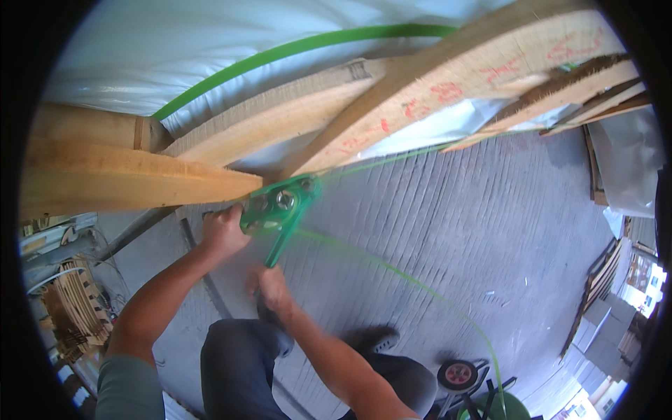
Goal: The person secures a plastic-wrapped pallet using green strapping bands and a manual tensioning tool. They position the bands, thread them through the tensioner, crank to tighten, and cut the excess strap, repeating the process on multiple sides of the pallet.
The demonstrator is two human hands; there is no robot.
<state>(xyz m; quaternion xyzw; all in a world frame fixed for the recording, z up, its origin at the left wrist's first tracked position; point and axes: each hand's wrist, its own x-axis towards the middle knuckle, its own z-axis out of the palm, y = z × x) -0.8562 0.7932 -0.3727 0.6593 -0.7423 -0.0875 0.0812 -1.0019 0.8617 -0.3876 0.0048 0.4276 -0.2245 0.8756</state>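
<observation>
A green hand strapping tensioner (283,201) rests against the lower edge of a wooden crate frame (140,175). My left hand (225,229) is closed around the tool's left end, just under the end of a beam. My right hand (271,287), a little blurred, grips the green lever (281,245) that slants down from the tool. Green plastic strap (406,157) runs from the tool to the right along the slats. A loose length of strap (420,283) curves away down to the lower right.
White film-wrapped goods (175,42) with a green strap (294,49) sit above the wooden slats (448,84). A wheeled cart (458,376) stands at lower right, beside a green round object (514,406). Stacked wood pieces (73,304) lie at left on the grooved concrete floor (490,231).
</observation>
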